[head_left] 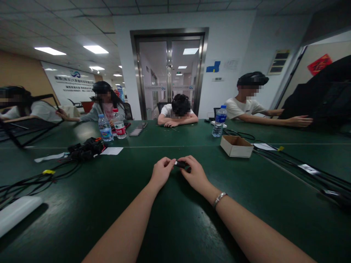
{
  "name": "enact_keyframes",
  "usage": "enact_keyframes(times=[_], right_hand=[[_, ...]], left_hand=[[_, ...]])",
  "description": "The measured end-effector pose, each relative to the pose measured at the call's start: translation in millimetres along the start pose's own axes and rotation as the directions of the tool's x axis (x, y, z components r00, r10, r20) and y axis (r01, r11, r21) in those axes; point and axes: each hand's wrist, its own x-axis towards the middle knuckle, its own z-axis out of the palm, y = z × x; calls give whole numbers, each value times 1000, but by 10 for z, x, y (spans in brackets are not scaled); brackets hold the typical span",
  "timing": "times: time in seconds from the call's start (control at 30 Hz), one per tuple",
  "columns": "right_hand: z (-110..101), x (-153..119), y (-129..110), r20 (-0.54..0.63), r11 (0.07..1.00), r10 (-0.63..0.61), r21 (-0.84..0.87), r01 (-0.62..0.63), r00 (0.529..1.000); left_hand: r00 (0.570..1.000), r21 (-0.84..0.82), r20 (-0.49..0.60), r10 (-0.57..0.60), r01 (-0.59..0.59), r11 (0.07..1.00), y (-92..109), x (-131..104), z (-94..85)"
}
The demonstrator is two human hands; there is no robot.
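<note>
Both hands meet at the centre of the green counter (175, 226): the left hand (161, 171) and right hand (194, 173) each pinch one end of a small black part (180, 164) with pale markings (details too small to read), fingers closed on it. At 2 o'clock sits one open cardboard box (236, 146). Farther off stand three water bottles: two at 10 o'clock (105, 128), one at 1 o'clock (219, 121).

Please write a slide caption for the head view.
Both hands, left and right, hold a small black clip-like part above a dark green table.
</note>
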Motion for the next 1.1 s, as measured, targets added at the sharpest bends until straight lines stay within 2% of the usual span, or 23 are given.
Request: enact_keyframes(times=[0.17, 0.47, 0.77, 0.9, 1.0, 1.1], right_hand=[[10, 3, 32, 1, 1000, 5, 17, -5, 1000], [20, 7, 87, -10, 999, 24, 30, -24, 1000], [32, 6, 96, -2, 997, 83, 13, -82, 997], [37, 10, 74, -1, 997, 66, 27, -66, 998], [41, 10, 72, 20, 999, 52, 6, -52, 998], [41, 9, 81, 22, 998, 60, 5, -60, 998]], left_hand=[[999, -155, 32, 14, -9, 988, 5, 3, -13], [994, -276, 90, 65, -38, 960, 38, -2, -39], [988, -300, 143, 60, -14, 954, 82, -18, -77], [996, -296, 85, 10, 16, 955, 113, -24, -64], [998, -208, 45, -50, 58, 976, 108, -19, -51], [998, -168, 51, -19, 28, 985, 98, -17, -53]])
